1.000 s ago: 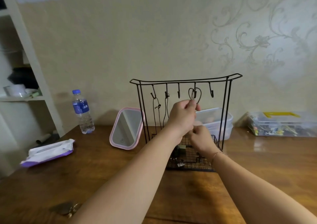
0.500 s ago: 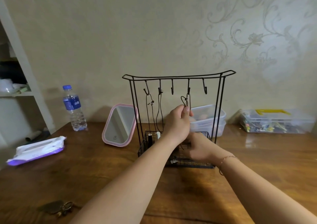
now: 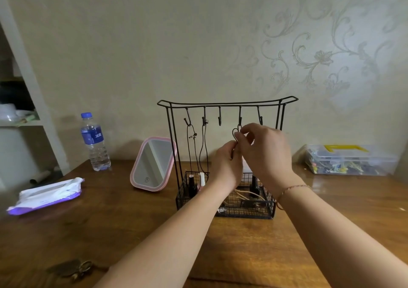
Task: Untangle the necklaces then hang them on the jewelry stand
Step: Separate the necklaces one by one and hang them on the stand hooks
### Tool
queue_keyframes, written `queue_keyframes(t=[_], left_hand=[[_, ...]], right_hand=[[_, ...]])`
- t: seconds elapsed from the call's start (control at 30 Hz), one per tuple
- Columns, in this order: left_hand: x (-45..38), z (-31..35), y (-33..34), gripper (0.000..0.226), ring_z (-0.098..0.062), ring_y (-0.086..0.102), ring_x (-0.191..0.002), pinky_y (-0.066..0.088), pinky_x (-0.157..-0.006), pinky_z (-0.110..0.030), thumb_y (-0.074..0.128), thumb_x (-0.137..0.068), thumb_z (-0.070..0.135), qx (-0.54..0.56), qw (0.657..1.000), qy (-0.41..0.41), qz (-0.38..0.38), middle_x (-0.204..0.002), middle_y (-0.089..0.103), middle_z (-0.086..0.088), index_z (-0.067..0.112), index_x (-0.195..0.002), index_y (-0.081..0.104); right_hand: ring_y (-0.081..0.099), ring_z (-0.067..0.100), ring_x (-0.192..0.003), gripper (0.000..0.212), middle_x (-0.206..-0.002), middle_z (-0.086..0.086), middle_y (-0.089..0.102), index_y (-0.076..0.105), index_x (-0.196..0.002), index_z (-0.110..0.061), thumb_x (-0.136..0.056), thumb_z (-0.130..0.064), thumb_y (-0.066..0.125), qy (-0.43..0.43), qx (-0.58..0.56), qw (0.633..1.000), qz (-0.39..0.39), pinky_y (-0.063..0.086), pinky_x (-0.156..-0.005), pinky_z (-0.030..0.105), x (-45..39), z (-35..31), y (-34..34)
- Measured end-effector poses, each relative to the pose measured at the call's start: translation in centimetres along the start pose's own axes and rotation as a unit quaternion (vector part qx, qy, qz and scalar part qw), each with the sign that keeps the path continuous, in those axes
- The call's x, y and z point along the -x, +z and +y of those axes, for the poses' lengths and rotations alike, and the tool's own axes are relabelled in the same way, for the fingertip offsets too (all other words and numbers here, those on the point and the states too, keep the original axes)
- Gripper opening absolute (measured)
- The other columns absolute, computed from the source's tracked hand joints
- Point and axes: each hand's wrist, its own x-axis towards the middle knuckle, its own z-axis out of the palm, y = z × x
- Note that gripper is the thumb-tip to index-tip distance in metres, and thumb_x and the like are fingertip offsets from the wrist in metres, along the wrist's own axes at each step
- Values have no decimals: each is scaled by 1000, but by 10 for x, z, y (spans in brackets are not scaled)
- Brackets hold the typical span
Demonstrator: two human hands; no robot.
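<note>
The left hand [image 3: 227,166] and the right hand [image 3: 268,153] are reaching out over the brown desk [image 3: 132,228]. Both sets of fingers [image 3: 245,131] are curling tight and pinching a thin black necklace cord [image 3: 234,133]. Its loop is sitting just above the fingers, under a hook [image 3: 240,120] of the black jewelry stand [image 3: 227,104]. Two necklaces [image 3: 199,146] are hanging left of the fingers.

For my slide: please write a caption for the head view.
Both hands, left and right, pinch a dark necklace cord at the jewelry stand's fourth hook.
</note>
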Motion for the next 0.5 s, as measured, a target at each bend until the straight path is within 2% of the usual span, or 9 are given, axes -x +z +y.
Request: queue_keyframes(t=[0.13,0.23,0.3,0.4,0.5], left_hand=[[0,1,-1,33,-16,45,-62,34,-57,-32,37,-106,22,8,1000,-5,-7,-75,58,-18,2,-90,59],[-2,1,-2,35,-14,42,-59,35,-58,-31,38,-106,24,17,1000,4,-9,-69,52,-9,5,-85,57],[-4,2,-3,37,-13,39,-54,34,-55,-31,37,-107,27,32,999,17,-4,-63,46,-1,17,-75,52],[-5,3,-4,40,-13,41,-52,35,-54,-31,35,-107,32,32,999,27,-5,-58,45,3,27,-69,48],[-5,2,-3,38,-11,42,-54,34,-53,-27,33,-107,33,25,999,19,-19,-62,47,5,26,-76,53]], right_hand=[[63,25,-67,22,-76,1,69,71,-90,-18,-95,-30,53,-54,91,994,-14,52,-58,35,-2,0,-3],[57,30,-54,22,-70,4,65,66,-83,-13,-94,-23,49,-115,114,987,16,48,-48,32,-7,1,-6],[54,33,-48,14,-69,6,64,63,-82,-11,-89,-17,53,-147,120,981,39,43,-44,30,-12,1,-9],[53,35,-45,13,-72,8,64,62,-86,-9,-91,-16,52,-170,127,976,53,41,-44,30,-21,0,-13],[55,39,-50,6,-78,10,66,61,-90,-9,-90,-12,56,-156,142,976,48,39,-47,31,-29,-1,-18]])
